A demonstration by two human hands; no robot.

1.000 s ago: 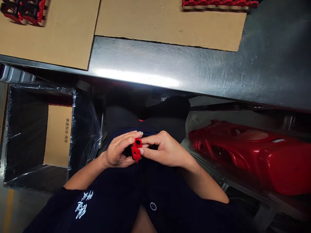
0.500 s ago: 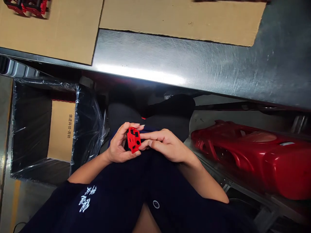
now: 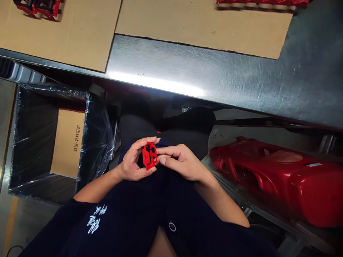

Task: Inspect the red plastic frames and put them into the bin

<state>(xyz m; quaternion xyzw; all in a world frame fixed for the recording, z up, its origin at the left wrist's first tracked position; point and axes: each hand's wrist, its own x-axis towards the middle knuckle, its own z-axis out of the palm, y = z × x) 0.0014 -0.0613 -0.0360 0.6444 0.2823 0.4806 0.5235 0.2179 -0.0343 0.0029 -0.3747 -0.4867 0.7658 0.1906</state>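
Note:
My left hand (image 3: 134,160) is closed around a small red plastic part (image 3: 147,157) with cut-outs, thumb at its lower edge and fingers along its upper edge. Dark areas show through the openings. From the other side, my right hand (image 3: 184,162) reaches in with its fingertips touching the part's right edge. Its thumb is pressed towards the bent fingers, and whatever may lie between them is hidden. Both hands are held in front of my body, over my lap and below the bench edge.
The metal bench (image 3: 182,67) crosses ahead, bearing cardboard sheets (image 3: 198,28). Red-and-black parts (image 3: 44,9) lie at the upper left, and a row of red parts (image 3: 262,3) at the top. A plastic-lined bin (image 3: 29,142) stands left; a large red shell (image 3: 281,175) lies right.
The red part has turned slightly in my left hand and sits a little further right. My right fingers stay at its edge. The whole view has shifted slightly, showing more of the bench's far side.

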